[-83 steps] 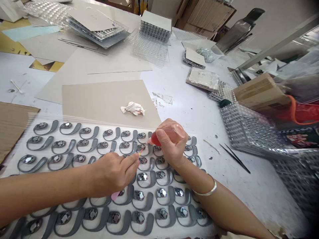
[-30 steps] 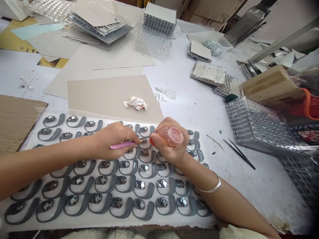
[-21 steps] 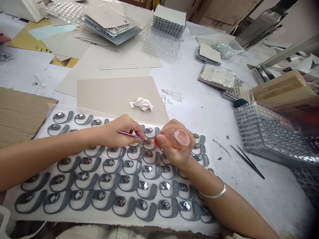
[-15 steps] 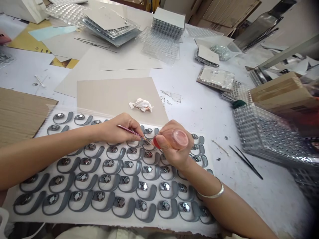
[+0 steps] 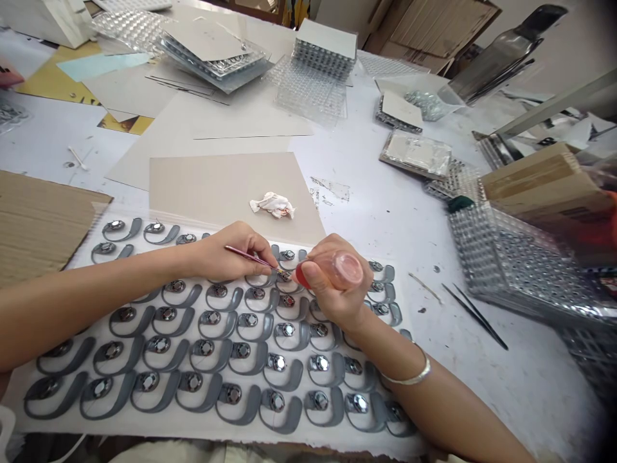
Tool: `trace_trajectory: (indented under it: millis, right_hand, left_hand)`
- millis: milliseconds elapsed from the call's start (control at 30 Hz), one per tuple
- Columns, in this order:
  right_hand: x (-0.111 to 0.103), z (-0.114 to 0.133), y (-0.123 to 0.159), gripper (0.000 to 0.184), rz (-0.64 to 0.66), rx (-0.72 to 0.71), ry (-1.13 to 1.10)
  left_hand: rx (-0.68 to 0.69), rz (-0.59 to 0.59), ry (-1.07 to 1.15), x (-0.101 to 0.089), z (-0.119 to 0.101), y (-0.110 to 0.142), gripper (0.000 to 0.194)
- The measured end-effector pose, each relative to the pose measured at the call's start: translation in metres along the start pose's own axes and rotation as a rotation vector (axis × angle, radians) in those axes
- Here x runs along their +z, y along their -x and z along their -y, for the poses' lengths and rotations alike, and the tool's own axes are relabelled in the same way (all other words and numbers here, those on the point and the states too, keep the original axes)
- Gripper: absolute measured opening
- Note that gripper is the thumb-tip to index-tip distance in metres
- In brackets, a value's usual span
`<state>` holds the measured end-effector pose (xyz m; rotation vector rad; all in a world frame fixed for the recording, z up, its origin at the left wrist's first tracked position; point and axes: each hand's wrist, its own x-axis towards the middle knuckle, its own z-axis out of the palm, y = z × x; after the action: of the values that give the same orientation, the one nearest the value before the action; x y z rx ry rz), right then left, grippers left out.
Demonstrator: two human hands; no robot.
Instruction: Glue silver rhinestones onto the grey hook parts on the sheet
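My left hand (image 5: 237,252) pinches a thin purple stick-like tool (image 5: 248,256); I cannot make out whether it is a brush. Its tip reaches a round metal piece (image 5: 283,276) on one of the grey curved bands. My right hand (image 5: 344,292) is wrapped round a clear squeeze bottle (image 5: 340,267) with reddish contents, tilted with its red end (image 5: 303,274) down at that same piece. Rows of these grey bands (image 5: 284,418), each bearing a round shiny piece, lie on a white sheet (image 5: 193,429). Both hands cover some of them.
A crumpled white tissue (image 5: 274,205) rests on a beige card (image 5: 207,180). Black tweezers (image 5: 477,315) and a cotton swab (image 5: 424,287) lie to the right. Clear bubbled trays (image 5: 525,263) are stacked beside a cardboard box (image 5: 535,173). Corrugated cardboard (image 5: 43,222) lies at left.
Both hands keep almost the same place and the same hold on the purple tool and the bottle. The view has shifted very slightly.
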<state>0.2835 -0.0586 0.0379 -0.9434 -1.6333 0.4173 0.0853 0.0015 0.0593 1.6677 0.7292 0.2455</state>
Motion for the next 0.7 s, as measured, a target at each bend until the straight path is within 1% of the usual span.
trace_trajectory:
  millis: [167,400,600,700]
  right_hand:
    - [-0.0013,0.0000,-0.0013,0.014,0.008,0.001,-0.020]
    - [-0.0061,-0.0008,-0.0040,0.019,0.041,0.083,-0.018]
    - [-0.0072,-0.0053,-0.0034,0.022,0.014,0.139,-0.059]
    - [-0.0054,-0.0100,-0.0041,0.023,-0.035,0.231,-0.102]
  left_hand:
    - [0.011,-0.005,0.007,0.0005,-0.0001,0.0003,0.015]
    - [0.019,0.014,-0.008,-0.0007,0.0019,0.0018,0.015]
    - [0.095,-0.003,-0.099,-0.0011,0.0035,0.0020,0.017]
    - [0.146,-0.018,-0.216,0.0005,0.0014,0.0030,0.018]
